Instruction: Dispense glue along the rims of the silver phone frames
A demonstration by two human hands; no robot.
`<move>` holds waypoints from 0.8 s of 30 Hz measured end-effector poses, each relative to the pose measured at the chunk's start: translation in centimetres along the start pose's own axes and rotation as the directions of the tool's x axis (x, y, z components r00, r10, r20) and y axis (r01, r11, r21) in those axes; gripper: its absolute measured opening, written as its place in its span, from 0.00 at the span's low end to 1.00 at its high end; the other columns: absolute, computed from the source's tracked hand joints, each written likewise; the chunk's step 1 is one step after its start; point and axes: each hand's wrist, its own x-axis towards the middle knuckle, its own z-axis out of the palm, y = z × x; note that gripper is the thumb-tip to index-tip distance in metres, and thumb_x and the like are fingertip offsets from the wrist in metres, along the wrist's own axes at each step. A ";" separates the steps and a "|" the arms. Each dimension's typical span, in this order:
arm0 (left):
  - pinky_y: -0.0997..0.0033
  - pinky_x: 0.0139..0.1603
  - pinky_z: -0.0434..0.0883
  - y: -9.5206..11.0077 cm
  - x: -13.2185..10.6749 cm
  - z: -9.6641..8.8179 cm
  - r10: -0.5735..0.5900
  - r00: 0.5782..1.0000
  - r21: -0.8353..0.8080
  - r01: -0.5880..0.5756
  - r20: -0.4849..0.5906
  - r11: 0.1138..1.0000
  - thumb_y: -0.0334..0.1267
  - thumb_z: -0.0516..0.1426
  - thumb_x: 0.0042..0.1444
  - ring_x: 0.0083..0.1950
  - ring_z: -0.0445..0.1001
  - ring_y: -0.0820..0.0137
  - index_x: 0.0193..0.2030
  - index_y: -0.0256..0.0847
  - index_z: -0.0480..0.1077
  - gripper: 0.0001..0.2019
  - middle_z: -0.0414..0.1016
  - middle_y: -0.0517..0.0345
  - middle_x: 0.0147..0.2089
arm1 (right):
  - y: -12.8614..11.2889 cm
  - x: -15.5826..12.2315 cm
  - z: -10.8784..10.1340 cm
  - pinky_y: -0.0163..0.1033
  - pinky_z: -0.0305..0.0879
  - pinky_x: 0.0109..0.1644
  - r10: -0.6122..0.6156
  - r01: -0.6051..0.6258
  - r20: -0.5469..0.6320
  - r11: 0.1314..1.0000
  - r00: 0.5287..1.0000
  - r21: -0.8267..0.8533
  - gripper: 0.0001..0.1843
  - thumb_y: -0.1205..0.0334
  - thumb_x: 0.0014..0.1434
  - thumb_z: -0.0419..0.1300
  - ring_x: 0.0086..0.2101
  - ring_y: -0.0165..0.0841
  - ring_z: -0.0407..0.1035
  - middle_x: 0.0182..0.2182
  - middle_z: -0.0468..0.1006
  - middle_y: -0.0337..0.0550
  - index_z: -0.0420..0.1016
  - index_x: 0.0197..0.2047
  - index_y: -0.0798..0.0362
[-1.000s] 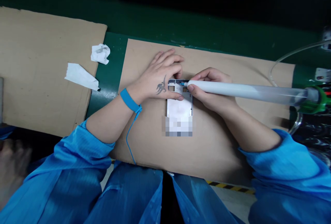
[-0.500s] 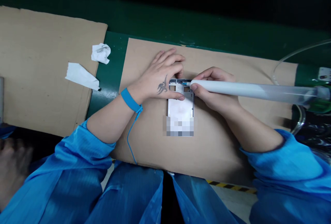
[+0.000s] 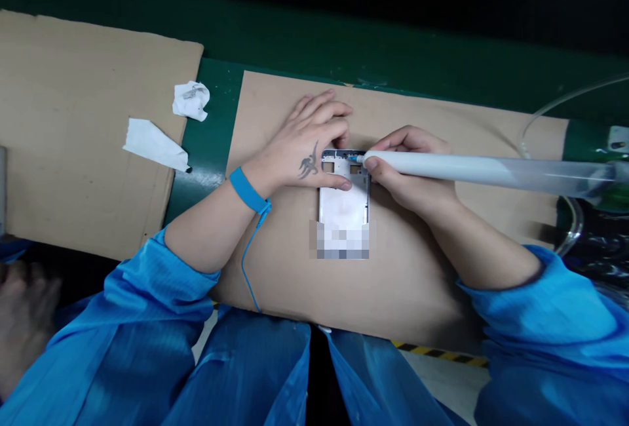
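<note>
A silvery-white phone frame [image 3: 341,203] with dark edges and two cut-outs near its far end lies flat on the cardboard; its near end is pixelated. My left hand [image 3: 314,141] steadies it, thumb across the upper part and index finger bent at the far edge. Pinched in the fingers of my right hand [image 3: 413,164] is a long dispensing syringe [image 3: 457,169], white in its front part and clear toward the rear. Its thin blue tip points left and meets the dark strip at the frame's far end; whether it touches cannot be made out.
The cardboard sheet [image 3: 295,282] covers the green bench [image 3: 206,151]. A crumpled white tissue [image 3: 191,99] and a white paper strip [image 3: 156,144] lie left, by another cardboard [image 3: 88,118]. Clear tubing [image 3: 533,118] curves at right. Another person's hand [image 3: 24,321] appears lower left.
The syringe and my right hand have shifted very slightly to the right, with the tip along the frame's far end. My left hand and the phone frame look almost unchanged.
</note>
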 end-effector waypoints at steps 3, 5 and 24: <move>0.25 0.89 0.46 0.0 0.0 0.0 -0.004 1.000 -0.004 0.004 0.007 1.000 0.74 0.74 0.51 0.88 0.55 0.33 0.49 0.47 0.78 0.34 0.72 0.43 0.78 | 0.1 0.0 -0.2 0.47 0.73 0.28 0.012 -0.013 0.031 1.000 0.999 0.008 0.17 0.45 0.56 0.81 0.27 0.41 0.78 0.31 0.85 0.43 0.81 0.35 0.42; 0.25 0.90 0.45 -0.1 0.0 0.0 0.000 1.000 -0.012 0.000 0.004 1.000 0.73 0.74 0.52 0.88 0.54 0.33 0.49 0.46 0.78 0.35 0.72 0.42 0.78 | 0.2 0.0 -0.3 0.47 0.73 0.28 0.013 -0.013 0.042 1.000 0.999 0.004 0.18 0.43 0.56 0.82 0.27 0.41 0.78 0.31 0.85 0.43 0.80 0.35 0.42; 0.26 0.90 0.45 -0.2 -0.1 0.1 0.012 1.000 0.000 -0.012 -0.003 1.000 0.72 0.74 0.53 0.88 0.55 0.34 0.50 0.45 0.79 0.34 0.72 0.43 0.77 | -0.2 0.1 -0.1 0.44 0.76 0.29 0.046 -0.046 0.014 0.999 0.999 0.010 0.19 0.43 0.55 0.80 0.27 0.39 0.80 0.29 0.86 0.42 0.81 0.36 0.44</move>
